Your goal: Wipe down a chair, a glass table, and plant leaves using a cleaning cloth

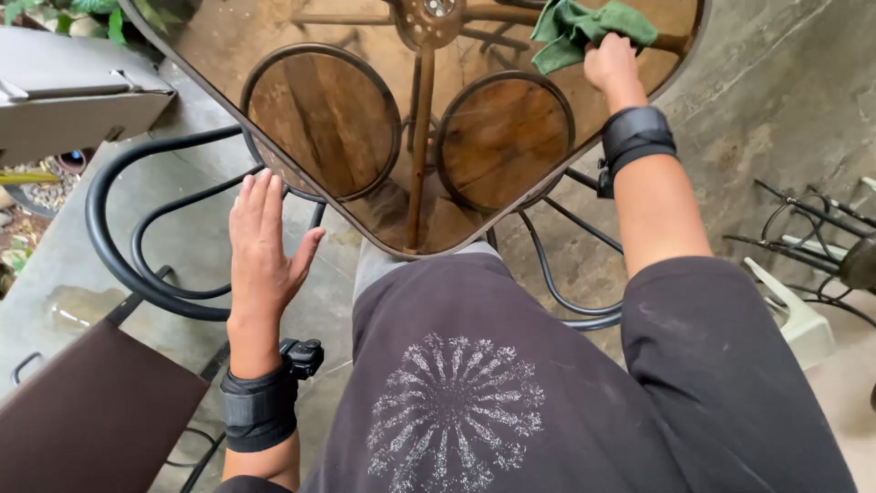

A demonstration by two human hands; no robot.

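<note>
Green cloth point(584, 32) bunched on the glass tabletop point(228, 46), far side from its near corner | right hand point(610, 66) closed over cloth's near edge, pressing down | left hand point(262, 242) flat, fingers spread, holding nothing, at tabletop's left rim | cloth lies beyond right hand

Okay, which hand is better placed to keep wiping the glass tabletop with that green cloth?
Right. The right hand already presses the crumpled green cloth onto the tinted glass tabletop. The left hand lies flat and empty at the table's near edge, far from the cloth.
</note>
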